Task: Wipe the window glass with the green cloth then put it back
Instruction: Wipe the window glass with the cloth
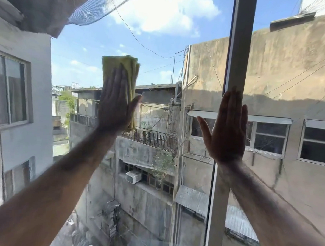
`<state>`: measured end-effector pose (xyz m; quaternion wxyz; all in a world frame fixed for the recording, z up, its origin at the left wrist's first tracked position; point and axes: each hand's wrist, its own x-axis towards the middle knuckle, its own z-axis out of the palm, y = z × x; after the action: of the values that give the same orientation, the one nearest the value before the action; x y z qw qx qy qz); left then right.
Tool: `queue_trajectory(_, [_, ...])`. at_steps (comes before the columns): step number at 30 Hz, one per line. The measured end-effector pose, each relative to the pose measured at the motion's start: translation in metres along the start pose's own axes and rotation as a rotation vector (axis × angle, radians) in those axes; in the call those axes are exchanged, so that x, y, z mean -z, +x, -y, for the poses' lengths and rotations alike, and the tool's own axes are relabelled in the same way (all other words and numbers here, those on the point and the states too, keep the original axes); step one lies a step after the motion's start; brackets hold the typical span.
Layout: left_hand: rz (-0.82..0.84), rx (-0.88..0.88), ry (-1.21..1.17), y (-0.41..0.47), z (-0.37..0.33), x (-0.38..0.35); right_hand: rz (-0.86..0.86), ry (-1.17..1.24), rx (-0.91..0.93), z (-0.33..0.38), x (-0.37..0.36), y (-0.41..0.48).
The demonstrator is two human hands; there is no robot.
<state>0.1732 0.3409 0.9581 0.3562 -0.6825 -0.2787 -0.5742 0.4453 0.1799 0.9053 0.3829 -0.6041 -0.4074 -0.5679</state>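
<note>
Fingers (pixel 121 75) of my left hand (pixel 115 104) lie flat and straight, pressing the green cloth (pixel 123 66) against the window glass (pixel 159 71); they are not curled round it, only pinning it with the open palm, thumb spread to the right. I see the cloth folded into a tall pad, its upper part standing clear above my fingertips and a strip of it showing along the right edge of the palm, down to the wrist. It sits high on the left pane, against sky and rooftops.

My right hand (pixel 227 128) is also spread open, holding nothing, palm flat toward the glass with its fingers reaching up over the grey window frame (pixel 237 57), the upright bar that divides the two panes. Whether that palm actually touches the surface I cannot tell. Both forearms reach up from the lower corners.

Through the glass I make out weathered concrete buildings (pixel 288 75), a railed balcony (pixel 150 137), an air-conditioning unit (pixel 133 176) and overhead wires.
</note>
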Motion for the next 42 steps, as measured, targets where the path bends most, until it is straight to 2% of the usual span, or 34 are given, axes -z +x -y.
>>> queue_trajectory(1, [-0.031, 0.129, -0.015, -0.006, -0.006, -0.002, -0.005, 0.002, 0.0, 0.0, 0.0, 0.0])
queue_trajectory(2, [-0.02, 0.099, -0.003, -0.016, -0.014, -0.004, -0.009, 0.002, 0.001, 0.0, -0.001, 0.0])
queue_trajectory(3, [0.027, -0.084, 0.022, -0.029, -0.022, -0.008, -0.012, 0.0, 0.001, 0.0, -0.002, 0.0])
queue_trajectory(5, [0.156, -0.648, 0.078, -0.055, -0.027, -0.012, -0.014, -0.003, 0.001, 0.0, -0.002, -0.001])
queue_trajectory(6, [0.21, -0.864, 0.089, -0.059, -0.02, -0.01, -0.012, -0.007, 0.0, 0.0, -0.002, -0.001])
queue_trajectory(7, [0.233, -0.974, 0.106, -0.058, -0.008, -0.008, -0.013, -0.013, -0.002, 0.0, -0.002, -0.001])
queue_trajectory(8, [0.222, -0.952, 0.12, -0.056, 0.005, -0.006, -0.016, -0.018, -0.003, 0.0, -0.003, -0.001])
queue_trajectory(9, [0.181, -0.795, 0.119, -0.054, 0.018, -0.005, -0.02, -0.02, -0.003, 0.0, -0.003, 0.0])
queue_trajectory(10, [0.115, -0.503, 0.096, -0.054, 0.027, -0.004, -0.022, -0.018, -0.002, 0.0, -0.003, 0.0])
queue_trajectory(12, [-0.033, 0.24, 0.033, -0.053, 0.029, 0.001, -0.024, -0.014, -0.001, -0.001, -0.003, 0.0])
queue_trajectory(13, [-0.077, 0.493, -0.007, -0.054, 0.02, 0.001, -0.024, -0.013, 0.0, 0.0, -0.003, 0.0])
queue_trajectory(14, [-0.097, 0.59, -0.02, -0.056, 0.008, -0.001, -0.024, -0.013, 0.001, -0.001, -0.003, 0.0])
queue_trajectory(15, [-0.082, 0.53, -0.006, -0.063, -0.003, -0.004, -0.025, -0.015, 0.002, -0.001, -0.004, 0.0])
queue_trajectory(16, [-0.03, 0.319, 0.018, -0.075, -0.01, -0.007, -0.025, -0.018, 0.004, -0.001, -0.004, 0.0])
queue_trajectory(18, [0.156, -0.38, 0.092, -0.106, -0.002, -0.009, -0.024, -0.016, 0.007, -0.001, -0.004, 0.0])
queue_trajectory(19, [0.227, -0.665, 0.141, -0.115, 0.016, -0.006, -0.023, -0.016, 0.008, -0.001, -0.004, -0.001])
queue_trajectory(20, [0.274, -0.809, 0.175, -0.117, 0.035, -0.001, -0.023, -0.016, 0.007, -0.001, -0.004, -0.001])
queue_trajectory(21, [0.279, -0.803, 0.192, -0.116, 0.051, 0.002, -0.024, -0.017, 0.007, -0.001, -0.004, -0.001])
queue_trajectory(22, [0.239, -0.66, 0.183, -0.112, 0.062, 0.005, -0.021, -0.018, 0.006, -0.001, -0.004, 0.0])
queue_trajectory(23, [0.184, -0.394, 0.151, -0.106, 0.066, 0.006, -0.016, -0.016, 0.005, 0.0, -0.004, -0.001])
queue_trajectory(25, [0.041, 0.247, 0.077, -0.086, 0.056, 0.005, -0.013, -0.013, 0.003, 0.0, -0.003, -0.001])
queue_trajectory(26, [-0.031, 0.484, 0.043, -0.071, 0.043, 0.004, -0.016, -0.011, 0.004, 0.0, -0.002, -0.001])
queue_trajectory(28, [-0.127, 0.751, -0.03, -0.041, 0.017, 0.0, -0.016, -0.004, 0.015, -0.001, -0.002, -0.001])
queue_trajectory(29, [-0.143, 0.774, -0.055, -0.031, 0.004, -0.001, -0.013, -0.001, 0.015, -0.002, -0.002, -0.001])
queue_trajectory(30, [-0.137, 0.696, -0.049, -0.027, -0.008, -0.004, -0.012, 0.002, 0.016, -0.002, -0.002, -0.001])
queue_trajectory(31, [-0.104, 0.509, -0.025, -0.028, -0.019, -0.008, -0.015, 0.002, 0.017, -0.002, -0.002, -0.001])
queue_trajectory(34, [0.09, -0.356, 0.073, -0.057, -0.036, -0.013, -0.022, -0.001, 0.022, -0.002, -0.003, -0.002])
queue_trajectory(35, [0.137, -0.557, 0.1, -0.061, -0.025, -0.011, -0.022, -0.002, 0.023, -0.001, -0.002, -0.002])
queue_trajectory(36, [0.154, -0.637, 0.108, -0.062, -0.012, -0.008, -0.023, -0.005, 0.022, -0.001, -0.002, -0.002])
queue_trajectory(37, [0.145, -0.58, 0.108, -0.06, 0.0, -0.005, -0.023, -0.008, 0.021, -0.001, -0.001, -0.002])
queue_trajectory(38, [0.107, -0.396, 0.107, -0.057, 0.01, -0.002, -0.022, -0.01, 0.021, -0.001, -0.001, -0.002])
queue_trajectory(40, [-0.004, 0.166, 0.123, -0.05, 0.017, 0.001, -0.022, 0.0, 0.019, -0.001, -0.001, -0.003])
queue_trajectory(41, [-0.039, 0.382, 0.115, -0.045, 0.011, 0.001, -0.024, 0.007, 0.017, -0.001, -0.001, -0.003])
queue_trajectory(42, [-0.062, 0.494, 0.084, -0.04, 0.0, 0.0, -0.025, 0.012, 0.016, -0.001, -0.002, -0.003])
